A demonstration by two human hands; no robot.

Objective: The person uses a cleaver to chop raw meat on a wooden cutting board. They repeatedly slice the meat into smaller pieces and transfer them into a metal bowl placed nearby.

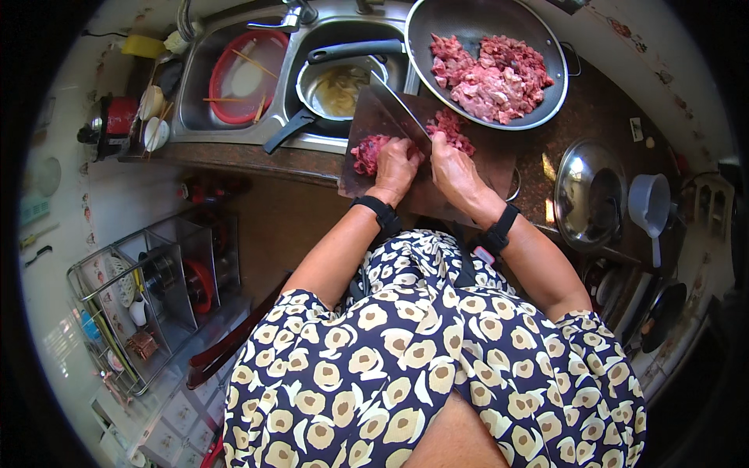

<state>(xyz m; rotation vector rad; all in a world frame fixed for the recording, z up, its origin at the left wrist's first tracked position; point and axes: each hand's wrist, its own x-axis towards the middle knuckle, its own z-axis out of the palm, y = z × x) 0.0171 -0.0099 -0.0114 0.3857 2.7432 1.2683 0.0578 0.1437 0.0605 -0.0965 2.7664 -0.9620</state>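
My right hand (454, 169) grips a kitchen knife (401, 104) whose blade points up and to the left, over the cutting board (424, 202). Its handle is hidden inside my fist. Close on the left, my left hand (397, 164) has its fingers curled over a lump of raw red meat (366, 157), holding it on the board. Chopped meat (453, 130) lies in a small heap just beyond my right hand. A wide pan (462, 44) behind the board holds a large pile of raw cut meat (497, 82).
Left of the board, a double steel sink (190, 120) holds a red basin (219, 76) of cloudy water and a pot (304, 88) with a long-handled pan partly over it. A domed lid (576, 193) and a plastic ladle (649, 196) are at right. A wire rack (111, 281) stands lower left.
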